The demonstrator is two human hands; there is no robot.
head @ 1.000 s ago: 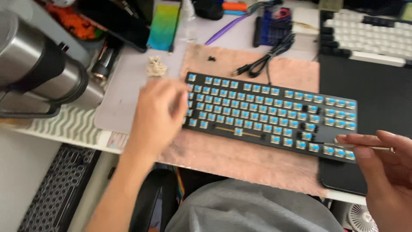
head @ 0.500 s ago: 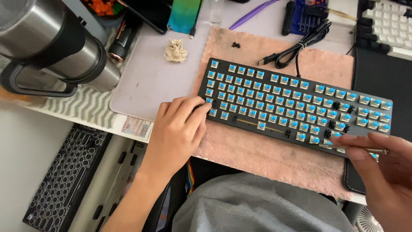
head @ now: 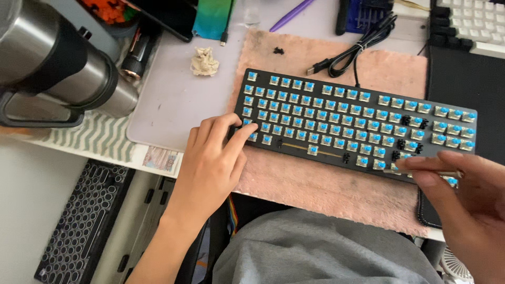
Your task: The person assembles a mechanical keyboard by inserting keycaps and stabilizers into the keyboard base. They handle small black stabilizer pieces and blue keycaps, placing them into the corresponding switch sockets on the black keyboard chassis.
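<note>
Two sets of fingers at work: left hand curled, fingertips pressed on the lower left corner of the keyboard, gripping nothing; right hand pinched shut on a thin metal tool at the lower right corner. Black keyboard, caps off, blue switches bare, lying mid-frame on a pink cloth over the bench. Steel tumbler upper left, black cable coiled just above the board.
</note>
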